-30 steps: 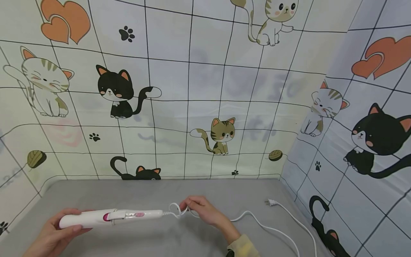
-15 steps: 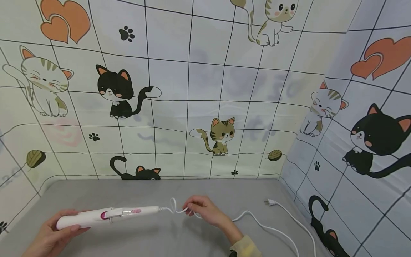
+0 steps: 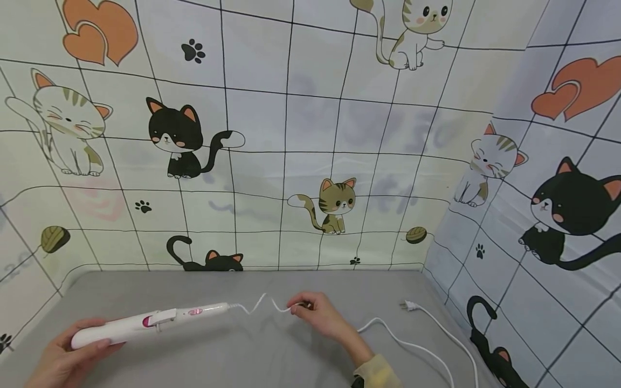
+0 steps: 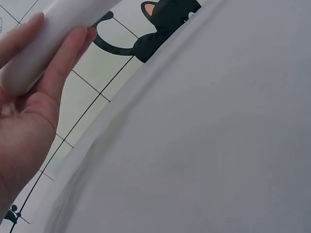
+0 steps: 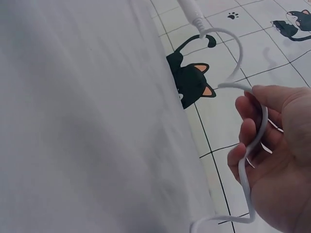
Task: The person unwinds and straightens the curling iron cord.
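Note:
In the head view my left hand [image 3: 65, 353] grips a white curling iron [image 3: 128, 327] by its thick end, fingers above and thumb below. The iron has a pink button and a lever midway, and it tilts up to the right above the grey table. From its thin end a white cord [image 3: 246, 310] runs in a wavy bend to my right hand [image 3: 322, 317], which pinches it between thumb and fingers. The right wrist view shows the cord [image 5: 263, 126] crossing the curled fingers and hanging down past the palm. In the left wrist view only the iron's rounded end [image 4: 53, 41] shows.
A white plug [image 3: 411, 305] lies on the right of the grey table [image 3: 233, 361], with its cord running towards the front edge. Cat-printed fabric walls [image 3: 262, 129] stand behind the table and along its right side.
My left hand has drawn the curling iron left and tilted it more. My right hand has moved slightly right with the cord. The loop in the cord has opened into a wavy bend.

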Available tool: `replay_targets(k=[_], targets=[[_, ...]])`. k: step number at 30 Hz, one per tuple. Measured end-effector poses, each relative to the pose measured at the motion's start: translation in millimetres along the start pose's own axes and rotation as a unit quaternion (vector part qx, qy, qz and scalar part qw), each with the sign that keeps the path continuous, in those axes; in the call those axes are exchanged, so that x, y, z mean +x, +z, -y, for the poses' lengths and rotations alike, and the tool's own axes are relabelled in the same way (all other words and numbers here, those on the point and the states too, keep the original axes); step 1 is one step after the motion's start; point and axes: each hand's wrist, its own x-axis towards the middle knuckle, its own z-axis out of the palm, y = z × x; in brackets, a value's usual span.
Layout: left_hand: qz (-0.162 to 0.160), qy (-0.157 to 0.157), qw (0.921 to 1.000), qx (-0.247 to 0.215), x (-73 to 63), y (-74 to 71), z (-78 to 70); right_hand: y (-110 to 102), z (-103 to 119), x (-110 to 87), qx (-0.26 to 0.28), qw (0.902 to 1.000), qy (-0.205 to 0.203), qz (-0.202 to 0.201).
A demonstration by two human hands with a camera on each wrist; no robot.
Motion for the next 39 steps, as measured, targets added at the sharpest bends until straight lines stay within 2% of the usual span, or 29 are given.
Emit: replay_targets(k=[4,8,13,18,20,23,25,27,29,34,36,39], targets=[[-0.036,0.004,0.9993,-0.006,-2.2,-10.2,-1.9,-0.1,-6.8,0.8,-0.046,0.9988,0.0,-0.018],[-0.085,-0.017,0.9963,-0.001,-3.0,-21.1,-4.7,2.8,-13.0,2.0,-0.069,0.9972,-0.003,-0.029],[-0.105,-0.03,0.994,-0.002,-2.5,-32.3,-6.7,6.3,-20.0,3.2,-0.086,0.9958,-0.015,-0.029],[-0.161,-0.065,0.9836,0.047,1.7,-40.4,-14.1,10.1,-29.1,3.2,-0.12,0.9922,-0.031,-0.014],[-0.154,-0.053,0.9858,0.041,1.9,-45.8,-15.2,11.1,-31.0,1.9,-0.12,0.992,-0.035,-0.012],[-0.119,-0.022,0.9923,0.026,2.6,-51.2,-15.8,11.8,-34.1,1.2,-0.119,0.9922,-0.037,-0.01],[-0.114,-0.016,0.9925,0.042,5.0,-51.0,-16.3,13.0,-36.4,1.3,-0.118,0.9922,-0.04,-0.008],[-0.137,-0.036,0.9868,0.078,9.9,-47.4,-19.0,15.3,-38.0,2.5,-0.121,0.9917,-0.044,-0.007],[-0.147,-0.048,0.9838,0.091,13.4,-44.8,-20.1,18.1,-38.5,3.5,-0.118,0.9919,-0.048,-0.004],[-0.117,-0.029,0.9906,0.065,17.7,-46.5,-19.6,23.4,-35.6,3.3,-0.11,0.9927,-0.05,0.002],[-0.11,-0.025,0.9906,0.078,20.8,-48.2,-18.9,23.6,-33.1,1.9,-0.11,0.9928,-0.049,0.004],[-0.117,-0.031,0.9871,0.105,26.8,-50.2,-18.7,23.4,-29.7,-0.2,-0.113,0.9924,-0.049,0.004]])
